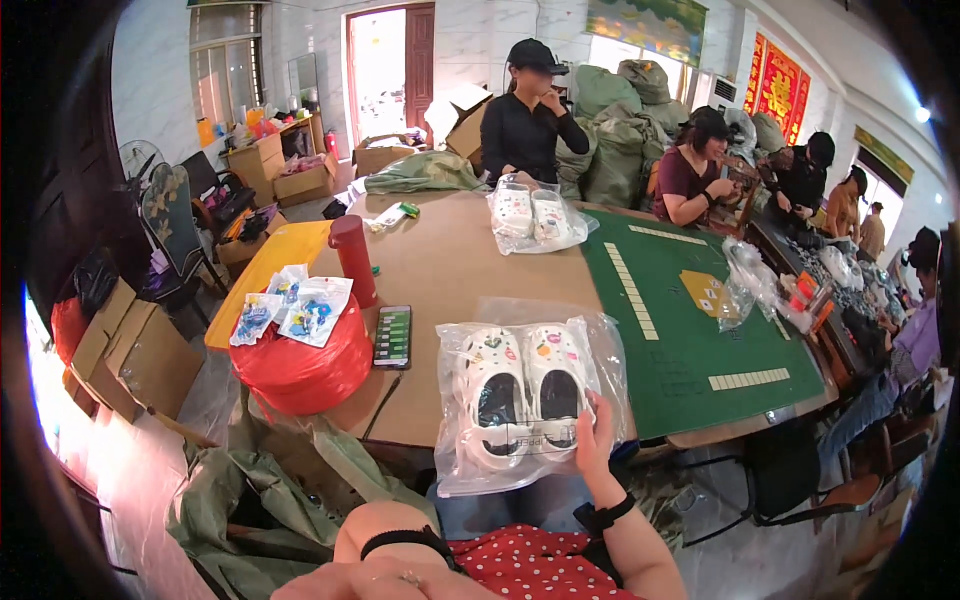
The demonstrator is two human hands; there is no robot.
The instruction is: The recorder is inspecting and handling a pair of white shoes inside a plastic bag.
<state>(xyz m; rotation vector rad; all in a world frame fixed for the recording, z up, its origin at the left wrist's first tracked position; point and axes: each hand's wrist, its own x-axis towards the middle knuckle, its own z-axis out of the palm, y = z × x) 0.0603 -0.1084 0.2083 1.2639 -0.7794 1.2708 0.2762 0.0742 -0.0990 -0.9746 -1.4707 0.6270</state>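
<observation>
A clear plastic bag (455, 470) with a pair of white clogs (497, 395) inside is held up over the near edge of the table. The clogs have dark insoles and small colourful charms on their tops. My right hand (597, 437) grips the bag's right side, thumb over the front by the right clog. At the bottom edge my left arm is bent back towards me, a black band round it. Little of my left hand (365, 583) shows, very close and cut off, so its fingers cannot be made out.
On the brown table (440, 240) stand a red roll of plastic twine (305, 365) topped with small charm packets (318, 312), a phone (392, 336), a red flask (352, 262) and another bagged clog pair (535, 215). A green mat (650, 370) lies right. Several people sit or stand beyond.
</observation>
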